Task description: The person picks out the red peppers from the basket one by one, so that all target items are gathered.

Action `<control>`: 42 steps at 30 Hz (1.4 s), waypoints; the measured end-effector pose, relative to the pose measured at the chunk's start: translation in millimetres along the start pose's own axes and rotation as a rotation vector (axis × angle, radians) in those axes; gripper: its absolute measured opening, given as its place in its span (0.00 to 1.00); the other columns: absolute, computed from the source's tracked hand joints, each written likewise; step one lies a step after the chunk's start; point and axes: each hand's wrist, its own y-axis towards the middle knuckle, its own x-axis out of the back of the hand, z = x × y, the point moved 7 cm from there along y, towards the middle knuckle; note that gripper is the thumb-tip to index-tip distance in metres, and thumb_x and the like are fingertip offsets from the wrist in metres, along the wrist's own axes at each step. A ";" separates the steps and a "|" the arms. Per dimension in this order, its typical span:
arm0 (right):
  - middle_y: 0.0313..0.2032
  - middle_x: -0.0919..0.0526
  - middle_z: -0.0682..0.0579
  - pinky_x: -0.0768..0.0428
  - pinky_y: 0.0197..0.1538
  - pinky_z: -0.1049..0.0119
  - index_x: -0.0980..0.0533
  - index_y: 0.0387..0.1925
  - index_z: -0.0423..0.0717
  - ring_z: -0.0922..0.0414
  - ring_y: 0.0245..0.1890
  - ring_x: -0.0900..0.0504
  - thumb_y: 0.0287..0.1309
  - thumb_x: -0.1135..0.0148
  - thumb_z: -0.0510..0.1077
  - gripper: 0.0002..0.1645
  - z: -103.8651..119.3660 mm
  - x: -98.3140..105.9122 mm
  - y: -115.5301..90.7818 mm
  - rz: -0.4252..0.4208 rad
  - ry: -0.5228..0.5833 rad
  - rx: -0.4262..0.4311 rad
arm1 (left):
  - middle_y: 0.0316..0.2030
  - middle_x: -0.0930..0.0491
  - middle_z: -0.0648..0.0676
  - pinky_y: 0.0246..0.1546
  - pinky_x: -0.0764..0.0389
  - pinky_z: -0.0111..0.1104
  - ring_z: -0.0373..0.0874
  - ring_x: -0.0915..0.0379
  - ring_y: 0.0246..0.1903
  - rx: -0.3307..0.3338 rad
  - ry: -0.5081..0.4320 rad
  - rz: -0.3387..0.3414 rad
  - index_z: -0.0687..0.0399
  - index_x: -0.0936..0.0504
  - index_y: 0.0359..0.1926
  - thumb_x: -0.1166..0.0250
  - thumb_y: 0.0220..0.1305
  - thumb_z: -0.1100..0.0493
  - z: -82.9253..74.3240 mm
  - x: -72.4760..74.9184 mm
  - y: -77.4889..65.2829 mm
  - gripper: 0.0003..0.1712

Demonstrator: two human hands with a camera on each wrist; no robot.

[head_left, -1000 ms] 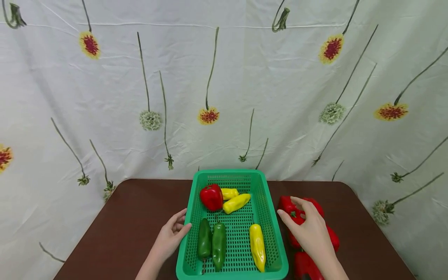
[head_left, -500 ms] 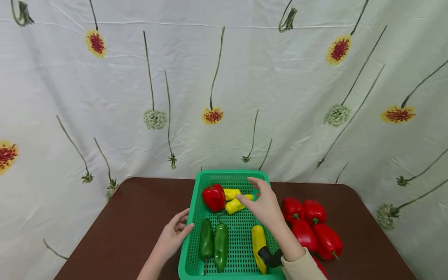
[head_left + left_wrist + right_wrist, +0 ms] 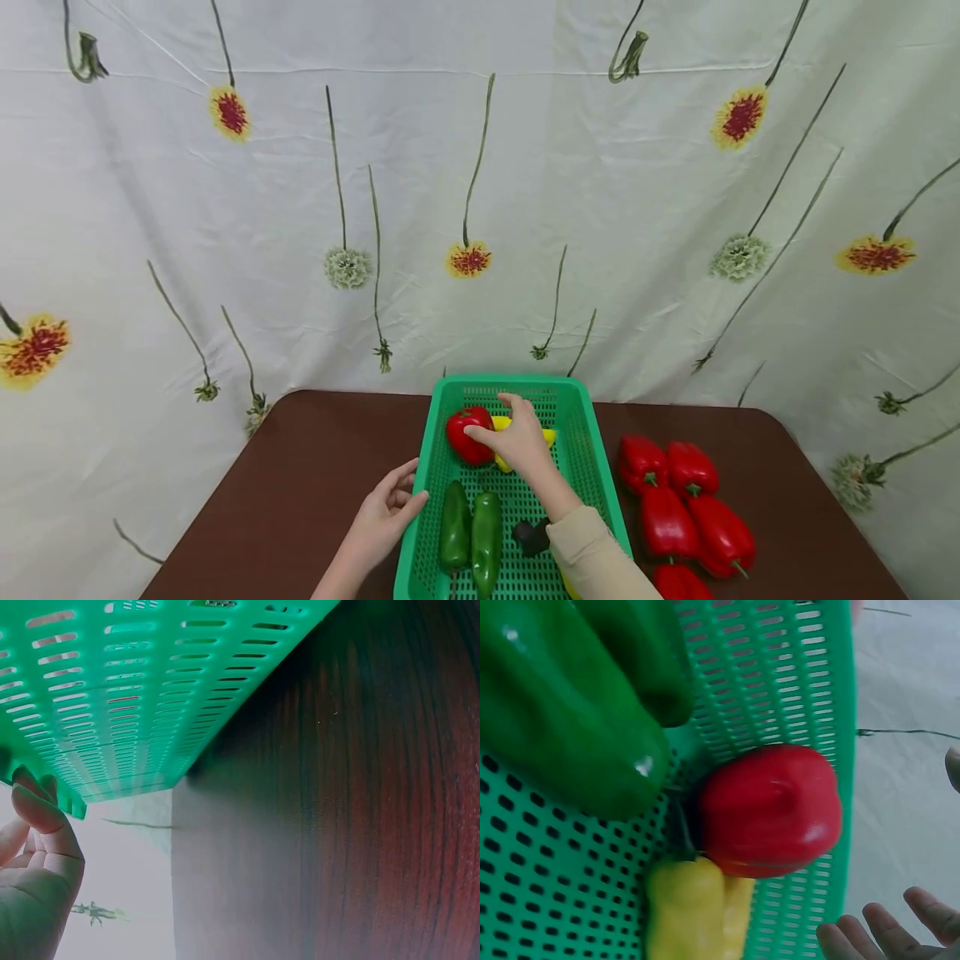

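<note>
A green perforated plastic basket (image 3: pixel 597 454) stands on the dark table. My left hand (image 3: pixel 382 517) holds its left rim, fingers and thumb at the edge; the left wrist view shows the curled fingers (image 3: pixel 45 810) against the rim. My right hand (image 3: pixel 521 442) reaches over the far part of the basket with thumb and fingers spread, above a red bell pepper (image 3: pixel 467 442). In the right wrist view the fingertips (image 3: pixel 840 937) are apart from that red pepper (image 3: pixel 772 810). Yellow peppers (image 3: pixel 550 437) lie beside it, partly hidden by the hand.
Two long green peppers (image 3: pixel 486 533) lie in the near left of the basket. Another yellow pepper (image 3: pixel 568 583) is mostly covered by the right forearm. Several red bell peppers (image 3: pixel 670 521) are grouped on the table to the right. A flowered cloth (image 3: pixel 420 167) hangs behind the table.
My right hand has moved left from above the red peppers on the table to above the red pepper in the basket. The left hand has stayed at the rim; the view has shifted slightly.
</note>
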 end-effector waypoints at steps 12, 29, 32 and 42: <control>0.62 0.31 0.34 0.22 0.52 0.41 0.33 0.65 0.37 0.39 0.57 0.28 0.48 0.24 0.53 0.47 -17.1 -23.2 12.3 -0.014 -0.067 -0.003 | 0.52 0.27 0.61 0.38 0.22 0.29 0.38 0.26 0.34 0.025 0.001 0.019 0.61 0.34 0.70 0.35 0.67 0.58 -0.9 -3.8 -1.6 0.34; 0.55 0.27 0.35 0.21 0.51 0.41 0.33 0.61 0.33 0.39 0.54 0.27 0.45 0.22 0.51 0.47 -27.3 -44.6 17.9 -0.022 -0.193 0.008 | 0.52 0.25 0.63 0.35 0.22 0.29 0.38 0.25 0.33 0.009 0.006 0.030 0.64 0.35 0.70 0.35 0.67 0.56 0.3 -5.0 -2.6 0.35; 0.55 0.27 0.35 0.21 0.50 0.42 0.34 0.61 0.33 0.39 0.53 0.27 0.44 0.21 0.51 0.48 -27.6 -47.4 18.8 -0.024 -0.208 0.010 | 0.53 0.25 0.63 0.35 0.22 0.29 0.38 0.25 0.34 0.008 0.004 0.031 0.64 0.35 0.70 0.35 0.67 0.56 0.2 -4.8 -2.3 0.35; 0.50 0.25 0.36 0.19 0.48 0.45 0.32 0.57 0.34 0.41 0.48 0.25 0.42 0.19 0.50 0.45 -26.2 -54.3 21.6 -0.082 -0.290 0.041 | 0.54 0.26 0.64 0.36 0.22 0.29 0.39 0.25 0.34 0.010 0.010 0.020 0.63 0.35 0.70 0.35 0.67 0.55 -1.5 -2.6 -1.5 0.36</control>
